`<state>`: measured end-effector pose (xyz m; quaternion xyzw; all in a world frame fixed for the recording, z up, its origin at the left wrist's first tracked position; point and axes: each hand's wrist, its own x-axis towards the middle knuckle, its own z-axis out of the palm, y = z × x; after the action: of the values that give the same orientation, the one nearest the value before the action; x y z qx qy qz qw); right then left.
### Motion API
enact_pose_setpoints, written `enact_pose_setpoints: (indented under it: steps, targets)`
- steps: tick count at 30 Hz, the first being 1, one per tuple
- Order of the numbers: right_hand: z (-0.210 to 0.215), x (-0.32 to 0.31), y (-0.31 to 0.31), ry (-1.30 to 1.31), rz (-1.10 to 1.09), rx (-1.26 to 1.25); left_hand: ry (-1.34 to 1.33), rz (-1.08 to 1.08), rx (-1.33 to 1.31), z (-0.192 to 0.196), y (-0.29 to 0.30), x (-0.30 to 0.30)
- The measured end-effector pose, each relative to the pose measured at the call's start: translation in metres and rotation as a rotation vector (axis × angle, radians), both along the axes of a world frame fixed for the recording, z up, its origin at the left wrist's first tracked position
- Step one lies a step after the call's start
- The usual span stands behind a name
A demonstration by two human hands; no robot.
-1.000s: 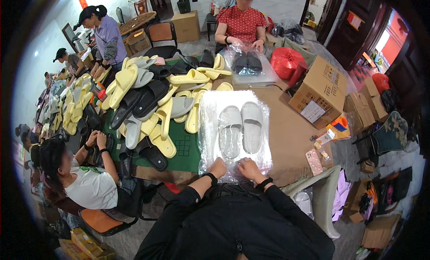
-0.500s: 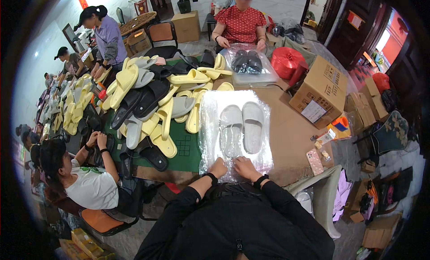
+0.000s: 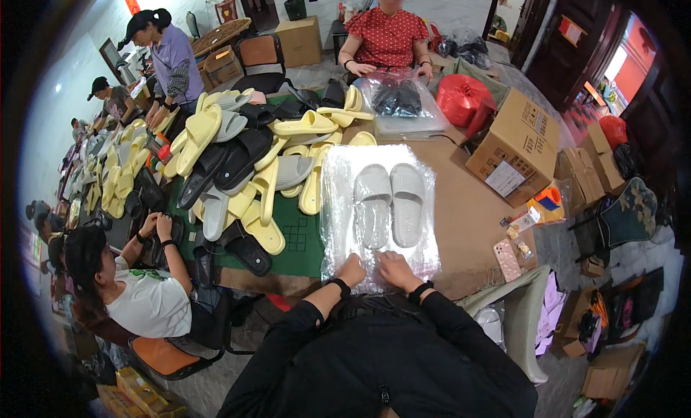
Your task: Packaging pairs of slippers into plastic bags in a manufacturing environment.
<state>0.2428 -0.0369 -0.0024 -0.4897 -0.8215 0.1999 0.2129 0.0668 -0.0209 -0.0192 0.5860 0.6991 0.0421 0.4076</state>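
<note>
A pair of grey slide slippers lies side by side in front of me, the left slipper close against the right slipper. They rest at a stack of clear plastic bags, and shiny film covers at least part of the left one. At the near edge of the bags, my left hand is closed with its fingertips on the plastic. Beside it, my right hand also pinches the bag's near edge with curled fingers. Both hands sit just below the slippers' heels.
To the left, yellow, grey and black slippers form a heap on a green mat. A cardboard box, red twine roll and phone lie right. A co-worker in red sits opposite; another in white sits left.
The left slipper has shifted slightly away from me and straightened beside the right one. My hands have hardly moved. Across the table, the co-worker's hands have moved over a plastic-covered black pair.
</note>
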Motion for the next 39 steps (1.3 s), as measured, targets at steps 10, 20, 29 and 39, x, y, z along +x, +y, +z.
enact_pose_setpoints:
  steps: [10,20,29,39]
  targets:
    - [0.006,0.021,-0.007,-0.088,-0.399,0.121,-0.049,-0.013,-0.026,0.009,-0.001,0.0]
    - [0.015,0.011,-0.008,-0.133,-0.381,0.088,-0.076,-0.01,0.029,-0.02,0.003,-0.005]
    - [0.006,0.006,-0.003,0.012,0.104,-0.058,-0.105,-0.02,0.021,0.002,-0.001,-0.005]
    - [-0.004,-0.005,0.001,-0.308,0.178,-0.055,-0.104,-0.025,0.005,-0.001,0.001,-0.006]
